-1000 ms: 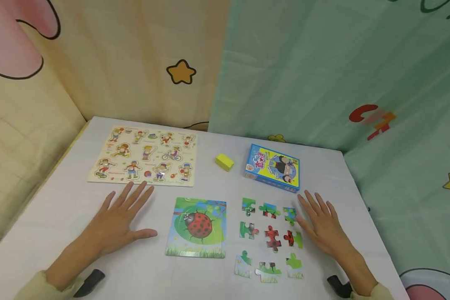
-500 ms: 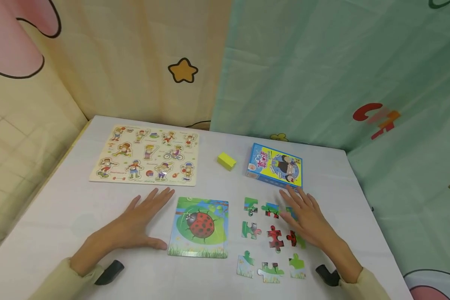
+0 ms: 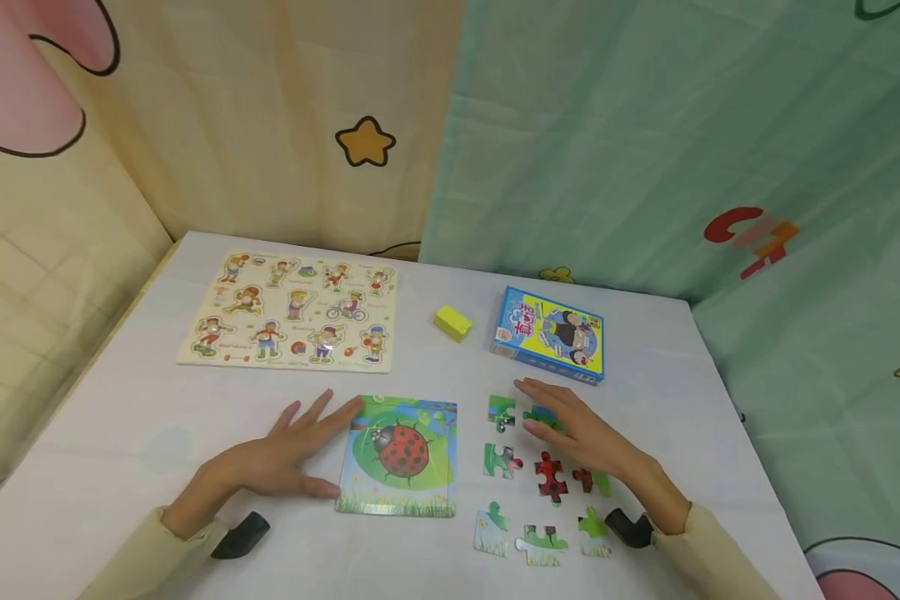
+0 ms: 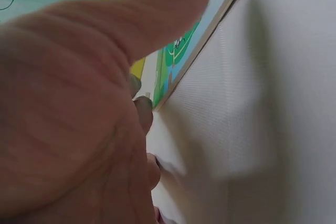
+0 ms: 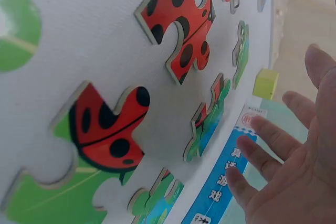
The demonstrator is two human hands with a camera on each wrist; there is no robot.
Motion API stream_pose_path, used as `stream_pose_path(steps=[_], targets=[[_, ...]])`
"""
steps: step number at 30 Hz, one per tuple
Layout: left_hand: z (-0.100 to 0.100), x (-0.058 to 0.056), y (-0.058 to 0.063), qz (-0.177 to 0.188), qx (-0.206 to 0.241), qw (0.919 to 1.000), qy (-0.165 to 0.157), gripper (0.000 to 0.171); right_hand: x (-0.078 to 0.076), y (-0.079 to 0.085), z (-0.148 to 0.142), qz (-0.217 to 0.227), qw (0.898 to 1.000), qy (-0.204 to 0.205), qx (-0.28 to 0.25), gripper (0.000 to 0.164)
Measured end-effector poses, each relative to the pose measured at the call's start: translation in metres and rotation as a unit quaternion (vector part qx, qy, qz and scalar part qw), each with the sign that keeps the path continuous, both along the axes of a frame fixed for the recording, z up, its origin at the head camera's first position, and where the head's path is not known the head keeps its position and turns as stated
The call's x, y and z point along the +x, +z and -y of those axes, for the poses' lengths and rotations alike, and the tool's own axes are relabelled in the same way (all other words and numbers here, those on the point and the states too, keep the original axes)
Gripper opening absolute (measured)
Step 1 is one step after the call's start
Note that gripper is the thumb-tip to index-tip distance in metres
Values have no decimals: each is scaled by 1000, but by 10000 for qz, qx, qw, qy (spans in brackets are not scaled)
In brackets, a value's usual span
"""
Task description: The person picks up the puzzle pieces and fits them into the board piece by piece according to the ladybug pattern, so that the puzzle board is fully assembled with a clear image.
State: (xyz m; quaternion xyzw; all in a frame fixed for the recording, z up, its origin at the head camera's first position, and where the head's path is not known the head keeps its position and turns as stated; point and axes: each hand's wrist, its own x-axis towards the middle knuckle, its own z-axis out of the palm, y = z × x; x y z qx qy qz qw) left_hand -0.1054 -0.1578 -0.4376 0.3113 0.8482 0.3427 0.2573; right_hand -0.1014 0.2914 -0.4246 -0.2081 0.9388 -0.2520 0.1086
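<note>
A square ladybug puzzle board [image 3: 399, 454] lies on the white table. My left hand [image 3: 288, 457] is at its left side, fingers spread. The index fingertip is at the top left corner and the thumb beside the lower left edge; whether they press on it, I cannot tell. In the left wrist view the thumb [image 4: 163, 11] overlaps the board's edge. My right hand [image 3: 588, 437] hovers above the loose jigsaw pieces with its fingers extended, holding nothing, and hides part of the top row. A red spotted piece [image 5: 181, 35] and a red and green piece [image 5: 107, 135] lie below it.
A wooden sports-figure board [image 3: 292, 312] sits at the back left. Farther right are a yellow block [image 3: 452, 323] and a blue and yellow card box [image 3: 549, 335]. Printed curtains [image 3: 570, 150] hang behind the table.
Both hands have moved inward. The left has come right to the ladybug board's edge; the right has moved left over the top row of pieces. Board and pieces lie as before.
</note>
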Motion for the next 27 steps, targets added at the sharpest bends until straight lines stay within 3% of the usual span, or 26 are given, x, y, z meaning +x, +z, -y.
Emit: stream_pose_path(steps=[12,27], targets=[[-5,3,0,-453,-273,9985,118,118,-24,-11,13,146,9951,891,-402,61],[-14,0,0,-898,-554,9943,145,120,-32,-13,18,149,9980,614,-57,55]])
